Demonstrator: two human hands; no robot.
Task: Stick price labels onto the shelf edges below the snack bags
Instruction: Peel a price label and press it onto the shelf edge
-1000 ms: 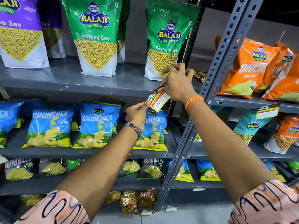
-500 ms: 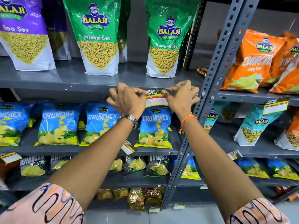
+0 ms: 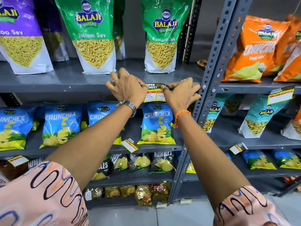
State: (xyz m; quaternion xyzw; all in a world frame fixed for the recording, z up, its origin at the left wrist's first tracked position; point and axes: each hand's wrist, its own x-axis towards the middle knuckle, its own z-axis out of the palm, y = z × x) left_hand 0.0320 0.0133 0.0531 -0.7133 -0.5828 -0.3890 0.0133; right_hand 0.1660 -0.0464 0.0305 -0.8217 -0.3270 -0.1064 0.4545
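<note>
Both hands have a grip on one price label (image 3: 156, 94): the left hand (image 3: 128, 89) pinches its upper left corner between thumb and fingertips, the right hand (image 3: 180, 93) pinches the upper right corner the same way, and the other fingers of each hand spread over the lip of the shelf. The label sits against the front edge of the upper shelf (image 3: 53, 86), directly below the right-hand green Ratlami Sev bag (image 3: 161, 36) and above a blue Crunchex bag (image 3: 156, 123). Its top strip seems folded onto the shelf lip while the white lower part hangs free beneath the edge.

The label has a dark header reading "SUPER MARKET", a red band under it, and two white boxes with handwritten figures, roughly "80" and "40"; the hands cover its outer ends. It looks like thin card or coated paper, flat and uncreased where visible.

As for progress, this label appears to be in the act of being pressed on, not yet released. Others are already up: one hangs tilted from the middle shelf edge (image 3: 130, 145), one on the neighbouring rack's upper shelf (image 3: 281, 97), another lower on that rack (image 3: 238, 148), one at far left (image 3: 17, 160), and small ones near the floor (image 3: 161, 205). The long stretch of the upper shelf edge below the other green bag (image 3: 92, 35) and the purple bag (image 3: 19, 35) shows no label, so that part likely remains.
</note>
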